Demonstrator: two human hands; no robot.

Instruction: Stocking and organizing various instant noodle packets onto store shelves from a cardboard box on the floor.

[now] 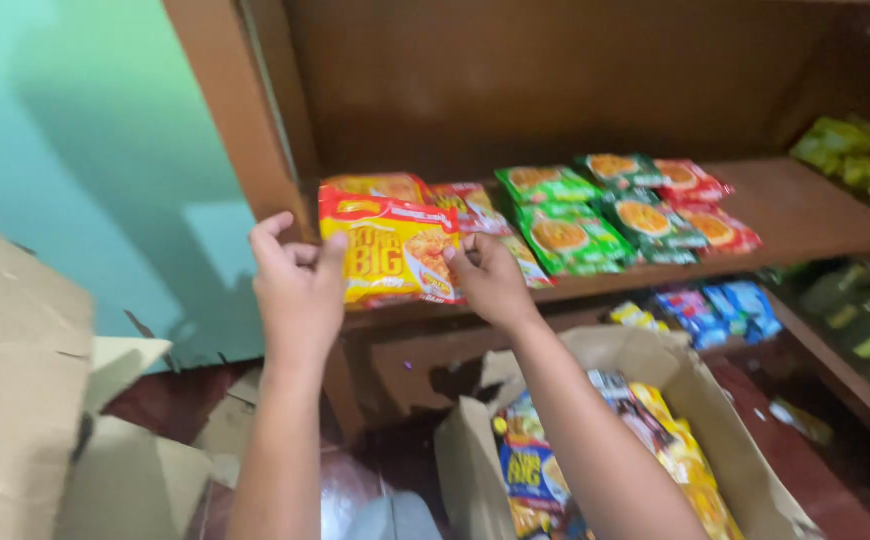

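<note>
A: What is held at the shelf's edge?

B: A yellow noodle packet (391, 250) is gripped at both ends. The left hand (298, 285) is closed on its left edge, thumb against the front; the right hand (488, 280) is pinched on its right edge. The packet is held upright, face out, at the front lip of the wooden shelf (805, 205), at the shelf's left end.

A: What is seen behind it?

B: A second yellow packet (380, 186) is laid flat just behind, with a red packet (470, 205) beside it. Further right, green packets (565, 225) are set in a row, then more red packets (705, 210), all lying on the same shelf board.

A: And below?

B: An open cardboard box (715, 430) is placed on the floor under the right forearm. It is filled with more packets, a yellow and blue one (533, 475) showing at the front. On the lower shelf, blue packets (715, 310) can be made out. Pale green packets (850, 150) are stacked at the far right, blurred.

A: Anything on the left?

B: Another cardboard box (15, 400), with flaps open, is seen against the green wall (85, 150).
</note>
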